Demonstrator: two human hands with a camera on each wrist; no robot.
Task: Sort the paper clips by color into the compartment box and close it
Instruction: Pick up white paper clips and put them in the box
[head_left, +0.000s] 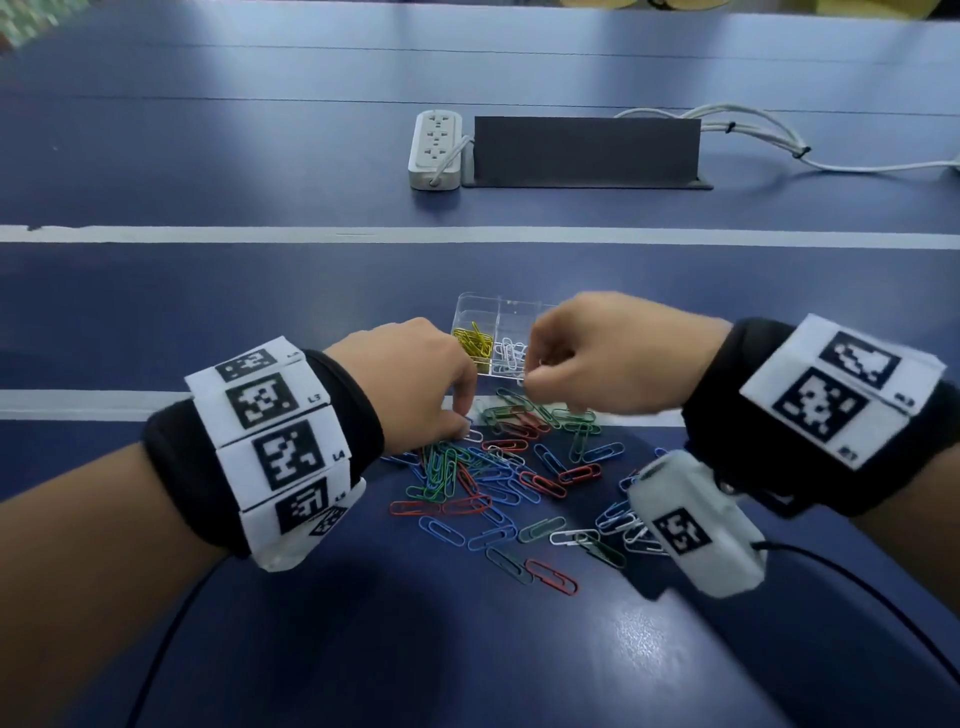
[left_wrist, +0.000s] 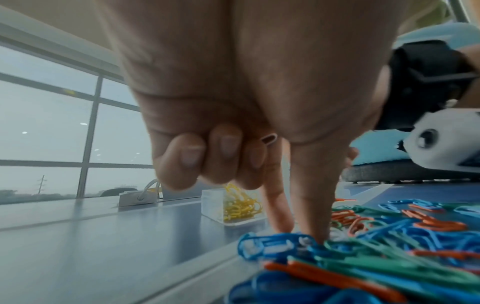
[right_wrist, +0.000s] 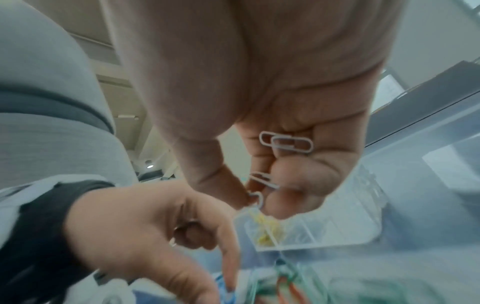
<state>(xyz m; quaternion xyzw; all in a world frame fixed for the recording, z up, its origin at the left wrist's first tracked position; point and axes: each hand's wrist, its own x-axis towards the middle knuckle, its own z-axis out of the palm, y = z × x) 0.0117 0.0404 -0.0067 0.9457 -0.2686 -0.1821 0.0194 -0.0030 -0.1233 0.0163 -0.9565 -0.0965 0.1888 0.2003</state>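
Note:
A pile of blue, green, red and white paper clips (head_left: 498, 467) lies on the blue table in front of a clear compartment box (head_left: 467, 306). One box compartment holds yellow clips (head_left: 475, 340), the one beside it white clips (head_left: 509, 358). My left hand (head_left: 462, 428) reaches down to the pile's far left edge. Its index finger and thumb (left_wrist: 311, 205) touch a white clip (left_wrist: 302, 240), and another white clip (left_wrist: 269, 138) is tucked in its curled fingers. My right hand (right_wrist: 255, 202) hovers over the box, holding white clips (right_wrist: 285, 142) in its curled fingers and pinching one at the fingertips.
A white power strip (head_left: 436, 148) and a dark grey block (head_left: 582, 150) stand at the back, with white cables (head_left: 753, 130) running right. Two white tape lines (head_left: 519, 236) cross the table. The right wrist camera (head_left: 696, 525) hangs over the pile's right side.

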